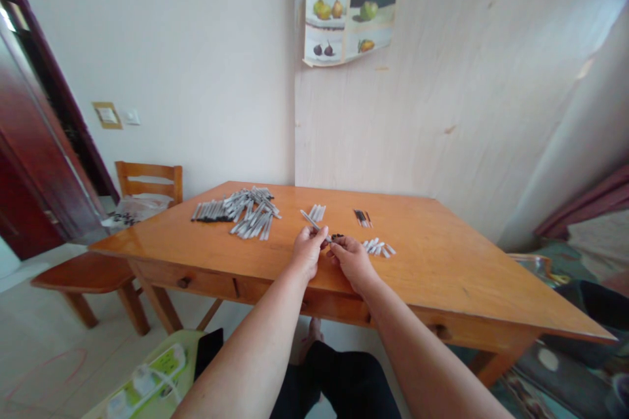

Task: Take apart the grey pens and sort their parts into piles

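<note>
My left hand (309,251) is closed around a slim grey-white pen (311,220), which points up and to the left. At the pen's lower end the fingers of my right hand (352,262) are pinched together; the exact part they grip is mostly hidden. Just behind my fingers lies a little group of small black pieces (337,236). Several pale barrels (317,212) lie side by side beyond my left hand. To the right of my right hand are scattered short whitish pen caps (376,247). Thin dark refills (362,218) lie farther back.
On the left of the wooden table (442,268) is a large heap of pens (255,209), beside a neat row of pens (212,211). A wooden chair (98,270) stands at the left. A green stool (181,347) holding a power strip is at lower left. Dark bins (590,314) are at right.
</note>
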Demonstrator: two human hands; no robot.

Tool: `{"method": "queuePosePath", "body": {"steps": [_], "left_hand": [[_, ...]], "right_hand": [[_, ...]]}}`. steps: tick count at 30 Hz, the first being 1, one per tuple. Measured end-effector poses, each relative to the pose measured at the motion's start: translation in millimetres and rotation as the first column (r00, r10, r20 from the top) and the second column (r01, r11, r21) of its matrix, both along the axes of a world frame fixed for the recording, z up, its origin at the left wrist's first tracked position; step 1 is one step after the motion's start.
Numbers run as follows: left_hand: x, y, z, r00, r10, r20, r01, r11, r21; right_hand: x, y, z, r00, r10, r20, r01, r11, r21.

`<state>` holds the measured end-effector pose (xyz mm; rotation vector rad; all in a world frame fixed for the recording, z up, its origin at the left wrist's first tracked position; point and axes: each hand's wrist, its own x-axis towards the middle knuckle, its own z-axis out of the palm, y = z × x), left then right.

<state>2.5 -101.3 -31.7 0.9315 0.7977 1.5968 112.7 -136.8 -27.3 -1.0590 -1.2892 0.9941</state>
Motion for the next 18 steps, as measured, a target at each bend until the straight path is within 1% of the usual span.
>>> {"method": "queuePosePath", "body": {"steps": [2,6,10,14,18], "left_hand": [[-0.7,-0.8,0.8,1.0,-0.018,0.002,0.018,1.0,0.007],[-3.3,-2.6,2.7,0.995,-0.099,0.007,0.099,0.995,0.022],[-4.8,-3.3,2.2,0.989,-0.146,-0.019,0.147,0.989,0.018],[-3.9,-2.5,-0.2,0.991,-0.131,-0.016,0.131,0.991,0.024],[-3.1,-1.0,-1.2,0.997,-0.076,0.013,0.076,0.997,0.006]], "right_hand": [[0.3,-2.0,2.1,1.0,-0.011,-0.022,0.012,1.0,0.002],[0.8,-4.4,5.2,0.996,-0.027,-0.08,0.025,0.999,-0.026],[0.8,-3.4,4.6,0.993,-0.033,-0.116,0.03,0.999,-0.032],[0.7,-1.4,1.8,0.994,-0.022,-0.103,0.02,1.0,-0.02],[0.8,-1.0,-0.1,0.997,-0.042,-0.065,0.041,0.999,-0.016]]}}
